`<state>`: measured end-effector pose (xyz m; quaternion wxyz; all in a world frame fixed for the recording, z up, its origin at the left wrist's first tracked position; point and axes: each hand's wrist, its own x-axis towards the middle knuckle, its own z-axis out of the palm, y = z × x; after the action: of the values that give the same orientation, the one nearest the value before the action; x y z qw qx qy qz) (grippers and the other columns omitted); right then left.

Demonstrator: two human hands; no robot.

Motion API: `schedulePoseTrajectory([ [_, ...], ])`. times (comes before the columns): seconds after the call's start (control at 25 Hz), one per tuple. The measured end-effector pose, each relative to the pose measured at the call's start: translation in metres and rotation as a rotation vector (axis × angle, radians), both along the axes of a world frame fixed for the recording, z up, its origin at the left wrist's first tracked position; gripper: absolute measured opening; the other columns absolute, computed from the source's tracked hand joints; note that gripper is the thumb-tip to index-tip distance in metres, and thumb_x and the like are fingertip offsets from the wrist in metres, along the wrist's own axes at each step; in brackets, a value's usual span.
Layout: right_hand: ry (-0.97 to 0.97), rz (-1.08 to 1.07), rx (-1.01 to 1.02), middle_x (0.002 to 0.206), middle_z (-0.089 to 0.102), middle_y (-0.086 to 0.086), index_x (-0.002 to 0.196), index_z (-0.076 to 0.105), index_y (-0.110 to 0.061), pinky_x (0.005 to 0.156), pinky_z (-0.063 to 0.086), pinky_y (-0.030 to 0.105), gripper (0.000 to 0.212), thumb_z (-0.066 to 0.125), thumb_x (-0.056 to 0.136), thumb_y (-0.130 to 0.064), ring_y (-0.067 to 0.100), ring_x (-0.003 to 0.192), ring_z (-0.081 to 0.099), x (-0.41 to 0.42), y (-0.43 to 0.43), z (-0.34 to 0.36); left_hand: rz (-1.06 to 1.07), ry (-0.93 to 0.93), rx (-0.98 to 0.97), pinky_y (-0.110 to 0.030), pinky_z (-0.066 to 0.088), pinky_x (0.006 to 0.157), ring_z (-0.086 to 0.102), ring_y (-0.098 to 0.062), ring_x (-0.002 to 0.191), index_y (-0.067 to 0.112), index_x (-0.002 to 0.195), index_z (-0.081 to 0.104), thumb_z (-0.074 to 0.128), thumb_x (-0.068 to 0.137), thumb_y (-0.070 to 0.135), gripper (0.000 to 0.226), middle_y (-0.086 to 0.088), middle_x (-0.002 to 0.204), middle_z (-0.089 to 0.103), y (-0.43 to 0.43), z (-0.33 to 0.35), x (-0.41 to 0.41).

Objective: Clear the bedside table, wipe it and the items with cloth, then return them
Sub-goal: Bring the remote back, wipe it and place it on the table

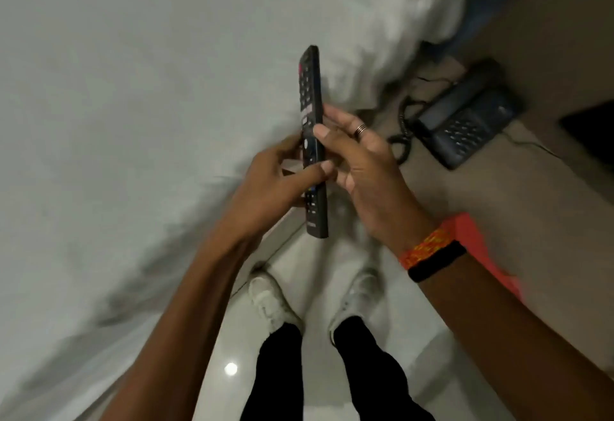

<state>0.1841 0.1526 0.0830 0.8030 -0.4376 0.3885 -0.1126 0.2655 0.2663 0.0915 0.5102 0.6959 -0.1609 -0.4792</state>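
Observation:
A long black remote control [312, 95] stands almost upright in the middle of the view, buttons facing left. My left hand [275, 184] grips its lower half from the left, thumb across the edge. My right hand [362, 168], wearing a ring, touches its right edge with thumb and fingers. An orange cloth [478, 241] lies on the brown bedside table [545, 194] under my right wrist. A dark desk telephone [465, 118] with a coiled cord sits on the same table, to the right of the remote.
A bed with a white sheet [133, 121] fills the left; a white pillow [392, 15] lies at its head. A dark flat object [594, 131] sits at the table's right edge. My white shoes [272, 301] stand on glossy pale floor tiles between bed and table.

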Motion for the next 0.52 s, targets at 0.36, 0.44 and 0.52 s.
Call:
schedulePoseTrajectory([
  [0.36,0.949,0.686,-1.218,0.158,0.042,0.004,0.145,0.052,-0.025,0.114,0.033,0.052,0.051,0.051,0.095,-0.022,0.031,0.146,0.039,-0.287,-0.074,-0.156,-0.284,0.507,0.111,-0.036,0.059,0.077,0.069,-0.012,0.102,0.035,0.138,0.058,0.072,0.089,0.023,0.053,-0.002,0.113,0.074,-0.11,-0.111,-0.155],
  [0.44,0.921,0.81,-1.34,0.166,0.029,-0.001,0.152,0.04,-0.032,0.11,0.035,0.053,0.057,0.05,0.096,-0.024,0.029,0.151,0.032,-0.316,-0.072,-0.181,-0.239,0.547,0.097,-0.036,0.059,0.077,0.07,-0.015,0.103,0.042,0.139,0.055,0.069,0.09,0.025,0.053,-0.003,0.111,0.073,-0.116,-0.131,-0.175],
  [0.52,0.874,0.779,-1.447,0.165,0.031,-0.005,0.15,0.041,-0.035,0.102,0.041,0.05,0.055,0.051,0.098,-0.021,0.026,0.149,0.036,-0.321,-0.077,-0.192,-0.228,0.557,0.075,-0.038,0.058,0.078,0.07,-0.019,0.101,0.041,0.142,0.053,0.058,0.1,0.024,0.046,-0.004,0.115,0.072,-0.119,-0.145,-0.189],
])
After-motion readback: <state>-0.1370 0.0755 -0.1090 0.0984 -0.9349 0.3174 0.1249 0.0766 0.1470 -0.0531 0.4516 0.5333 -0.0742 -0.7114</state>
